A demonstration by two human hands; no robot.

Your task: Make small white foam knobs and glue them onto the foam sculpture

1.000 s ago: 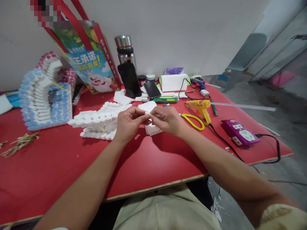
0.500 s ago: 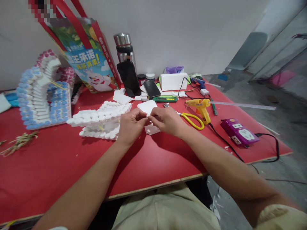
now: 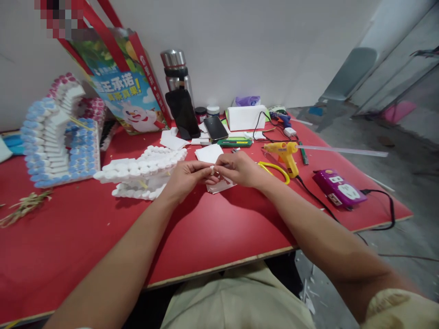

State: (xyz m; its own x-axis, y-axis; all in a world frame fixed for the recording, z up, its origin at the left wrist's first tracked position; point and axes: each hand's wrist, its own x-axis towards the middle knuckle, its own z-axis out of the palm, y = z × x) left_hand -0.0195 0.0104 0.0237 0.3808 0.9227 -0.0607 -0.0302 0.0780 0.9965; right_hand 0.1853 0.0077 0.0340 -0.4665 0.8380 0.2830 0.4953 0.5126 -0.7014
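Between my fingertips is a small white piece, too small to make out fully; it looks like rolled paper or foam. My left hand pinches it from the left, and my right hand from the right. Under my hands lies a clear plastic piece, partly hidden. Just behind them is a white paper sheet. Left of my left hand stands a white model built of many small rounded pieces. Yellow-handled scissors lie right of my right hand, partly covered by it.
A yellow glue gun with a long glue stick and a purple power socket sit at right. Behind are a phone, a green cutter, a steel flask and a gift bag. A blue-and-white model stands at left.
My fingers have shifted slightly around the small white piece, which shows more now. My left fingers are more extended. The whole view has moved a little.
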